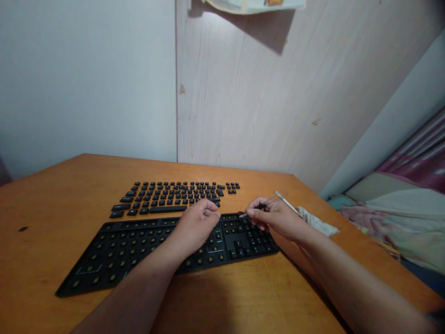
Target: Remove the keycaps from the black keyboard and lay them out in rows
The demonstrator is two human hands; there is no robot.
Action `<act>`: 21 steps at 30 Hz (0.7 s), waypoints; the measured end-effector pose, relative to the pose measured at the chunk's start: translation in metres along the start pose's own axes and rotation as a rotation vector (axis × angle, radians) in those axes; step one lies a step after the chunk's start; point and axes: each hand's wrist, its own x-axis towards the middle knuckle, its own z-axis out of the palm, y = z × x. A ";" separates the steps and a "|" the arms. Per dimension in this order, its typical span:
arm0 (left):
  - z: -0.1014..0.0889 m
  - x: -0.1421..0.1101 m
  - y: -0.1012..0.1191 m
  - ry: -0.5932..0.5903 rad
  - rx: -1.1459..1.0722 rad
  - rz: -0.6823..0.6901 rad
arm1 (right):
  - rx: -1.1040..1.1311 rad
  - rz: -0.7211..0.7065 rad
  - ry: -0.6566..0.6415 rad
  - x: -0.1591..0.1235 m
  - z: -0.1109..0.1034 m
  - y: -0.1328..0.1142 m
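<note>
A black keyboard [139, 246] lies aslant on the table. Most of its left and middle has bare switches, while keycaps [239, 252] sit on the arrow cluster and the right-hand number block. Over the keyboard's middle is my left hand [200, 225], its fingers curled and closed against the thumb; anything inside them is hidden. My right hand [269, 214] pinches a thin dark tool [262, 206] with a pale tip, whose exact kind I cannot make out. That tip is at the keyboard's upper edge, right of the middle.
Loose keycaps [167, 195] stand in rows behind the keyboard, with a long space bar [168, 209] in front. Right of my right hand lie a slim white stick [285, 202] and a crumpled pale cloth [318, 222]. A small dark piece [22, 228] lies far left. Bedding [392, 213] is beyond the table's right edge.
</note>
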 end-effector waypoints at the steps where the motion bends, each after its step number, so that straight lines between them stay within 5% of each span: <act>1: 0.000 0.001 -0.001 -0.001 0.008 0.007 | -0.001 -0.002 0.007 -0.002 0.002 0.000; 21: 0.004 0.003 -0.009 -0.018 0.088 0.065 | -0.211 -0.150 0.130 -0.003 0.030 0.021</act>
